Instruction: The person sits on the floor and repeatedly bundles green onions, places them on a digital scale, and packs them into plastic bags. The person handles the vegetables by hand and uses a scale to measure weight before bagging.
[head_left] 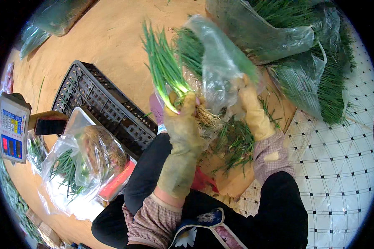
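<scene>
My left hand (182,116), in a yellowed rubber glove, grips a bunch of scallions (166,68) near the base. Their green tops point away from me, and pale roots (207,115) hang out on the right of the glove. On the other side, my gloved right hand (247,93) is closed on a clear plastic bag (219,67), blurred by motion. More scallion greens (190,51) show beside and behind the bag. Below and between my hands lies a heap of loose green trimmings (235,141). The right fingertips are partly hidden by plastic.
A black plastic crate (103,102) stands at left. Near it, a bag of rooted scallions (81,162) rests on the metal pan of a digital scale (12,127); a phone (50,126) lies close by. Large bags of greens (305,77) fill the upper right, beside tiled flooring (336,174).
</scene>
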Tool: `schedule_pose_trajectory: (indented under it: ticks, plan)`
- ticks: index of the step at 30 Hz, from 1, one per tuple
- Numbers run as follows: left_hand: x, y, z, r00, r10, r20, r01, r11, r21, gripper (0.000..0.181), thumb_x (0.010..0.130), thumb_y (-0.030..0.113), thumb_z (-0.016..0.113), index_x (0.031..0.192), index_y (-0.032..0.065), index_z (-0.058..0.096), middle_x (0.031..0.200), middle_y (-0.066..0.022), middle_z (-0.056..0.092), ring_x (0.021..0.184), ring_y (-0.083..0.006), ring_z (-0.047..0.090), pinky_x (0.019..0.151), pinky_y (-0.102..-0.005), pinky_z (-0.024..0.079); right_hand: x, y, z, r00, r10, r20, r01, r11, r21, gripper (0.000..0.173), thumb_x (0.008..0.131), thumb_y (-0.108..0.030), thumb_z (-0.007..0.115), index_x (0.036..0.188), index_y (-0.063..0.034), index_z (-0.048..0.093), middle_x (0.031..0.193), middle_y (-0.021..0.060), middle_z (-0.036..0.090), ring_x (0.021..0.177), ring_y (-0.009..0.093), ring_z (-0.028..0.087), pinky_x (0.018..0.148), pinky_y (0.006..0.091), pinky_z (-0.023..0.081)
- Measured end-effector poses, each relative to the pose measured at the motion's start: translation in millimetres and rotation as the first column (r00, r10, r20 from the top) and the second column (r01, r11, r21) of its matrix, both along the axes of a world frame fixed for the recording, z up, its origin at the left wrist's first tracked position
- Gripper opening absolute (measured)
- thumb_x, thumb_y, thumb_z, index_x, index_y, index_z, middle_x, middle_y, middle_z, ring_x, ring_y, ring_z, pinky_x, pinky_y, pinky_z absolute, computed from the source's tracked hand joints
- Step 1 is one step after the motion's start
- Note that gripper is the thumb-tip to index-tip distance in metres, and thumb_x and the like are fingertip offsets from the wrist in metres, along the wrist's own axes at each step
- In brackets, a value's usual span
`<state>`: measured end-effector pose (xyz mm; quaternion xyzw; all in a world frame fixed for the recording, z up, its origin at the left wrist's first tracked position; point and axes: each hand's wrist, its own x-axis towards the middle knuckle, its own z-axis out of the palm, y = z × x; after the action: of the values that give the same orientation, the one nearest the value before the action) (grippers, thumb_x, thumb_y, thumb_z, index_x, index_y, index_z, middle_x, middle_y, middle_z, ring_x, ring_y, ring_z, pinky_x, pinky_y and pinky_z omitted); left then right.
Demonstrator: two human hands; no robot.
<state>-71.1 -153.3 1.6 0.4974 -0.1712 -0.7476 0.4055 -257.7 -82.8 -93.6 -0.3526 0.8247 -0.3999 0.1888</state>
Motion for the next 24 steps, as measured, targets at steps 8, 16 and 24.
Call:
schedule_pose_trajectory:
  ticks: [8,16,24]
  plan:
    - [5.6,-4.6,-4.4,0.999,-0.002,0.037,0.004,0.998,-0.063,0.009,0.082,0.007,0.054,0.087,0.0013,0.050,0.070,-0.0039,0.052,0.066,-0.0159,0.056,0.063,-0.0297,0.050,-2.0,30.0,42.2,0.898,0.428,-0.104,-0.331,0.811,0.483,0.034,0.083,-0.021,0.049,0.109,0.0009,0.050,0.097,0.0144,0.056,0.091,0.024,0.052,0.079,0.0320,0.041]
    - [7.3,-7.3,-11.5,0.999,0.035,-0.029,-0.038,0.996,-0.084,0.022,0.080,-0.001,0.053,0.100,0.0023,0.047,0.079,-0.0026,0.051,0.064,-0.0104,0.051,0.063,-0.0267,0.050,-110.6,65.2,79.4,0.751,0.517,-0.411,-0.066,0.678,0.732,0.034,0.078,-0.009,0.053,0.110,0.0003,0.050,0.101,0.0161,0.056,0.094,0.025,0.053,0.081,0.0314,0.042]
    - [15.7,-20.4,4.8,0.995,0.091,-0.030,-0.094,0.987,-0.133,0.018,0.082,0.008,0.056,0.097,0.0003,0.049,0.076,-0.0066,0.055,0.066,-0.0170,0.057,0.065,-0.0287,0.051,22.4,66.7,7.3,0.916,0.374,-0.141,-0.348,0.920,0.179,0.040,0.072,0.002,0.057,0.112,-0.0002,0.051,0.105,0.0179,0.055,0.097,0.025,0.054,0.082,0.0308,0.042]
